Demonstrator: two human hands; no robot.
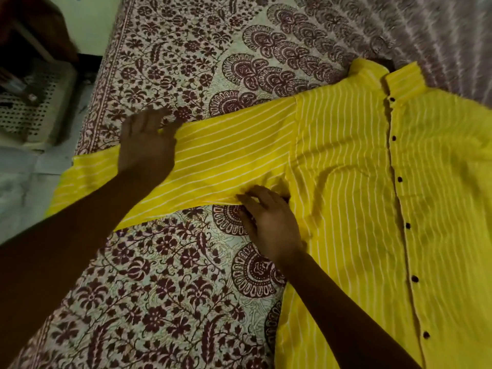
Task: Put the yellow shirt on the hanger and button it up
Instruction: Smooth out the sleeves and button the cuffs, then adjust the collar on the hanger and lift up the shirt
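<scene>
A yellow shirt (359, 161) with thin white stripes lies flat on the bed, front up, collar toward the far right. Several dark buttons run down its closed placket. One sleeve stretches left across the bedspread to the bed's edge. My left hand (146, 145) lies flat on that sleeve near its cuff end, fingers spread. My right hand (269, 219) rests at the armpit seam, fingertips touching the gathered cloth where sleeve meets body. No hanger is in view.
The bed is covered by a cream bedspread (165, 288) with a maroon floral print. A striped grey cloth (439, 30) lies at the far right. Beyond the bed's left edge stand a white perforated basket (34, 113) and dark furniture on the floor.
</scene>
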